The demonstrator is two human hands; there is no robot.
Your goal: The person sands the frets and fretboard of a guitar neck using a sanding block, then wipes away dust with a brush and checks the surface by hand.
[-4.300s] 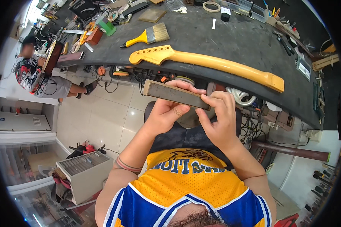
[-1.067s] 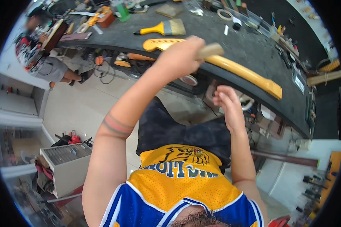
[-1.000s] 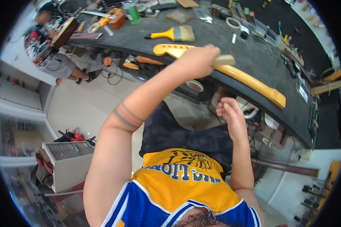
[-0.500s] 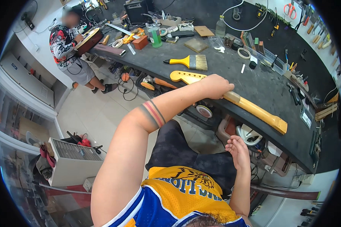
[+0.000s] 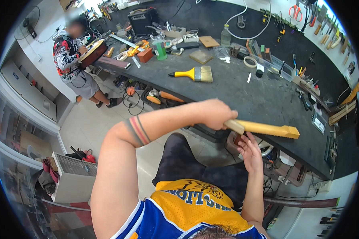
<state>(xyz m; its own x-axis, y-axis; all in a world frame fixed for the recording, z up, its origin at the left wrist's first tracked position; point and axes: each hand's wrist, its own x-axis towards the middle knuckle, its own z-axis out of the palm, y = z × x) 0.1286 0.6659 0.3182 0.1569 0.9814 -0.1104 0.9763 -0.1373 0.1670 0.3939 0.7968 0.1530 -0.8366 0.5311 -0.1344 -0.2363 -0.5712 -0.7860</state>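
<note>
A yellow guitar neck lies along the bench's front edge, its heel end to the right; its headstock is hidden behind my left hand and forearm. My left hand is closed around a pale tan block, which lies against the neck. Whether those fingers also grip the neck cannot be made out. Just below the neck, my right hand is raised with fingers apart and slightly bent, fingertips close to the block and neck. A wide yellow-handled paintbrush rests on the bench beyond my left forearm.
The dark workbench curves across the view. Behind the brush are a green-liquid bottle, a tape roll and a clear bottle. At far left another person holds a guitar. A grey cabinet stands at lower left.
My left hand has moved left and nearer to me with the tan block. The neck has tilted flatter, and its headstock has gone out of sight. My right hand has risen slightly toward the neck.
</note>
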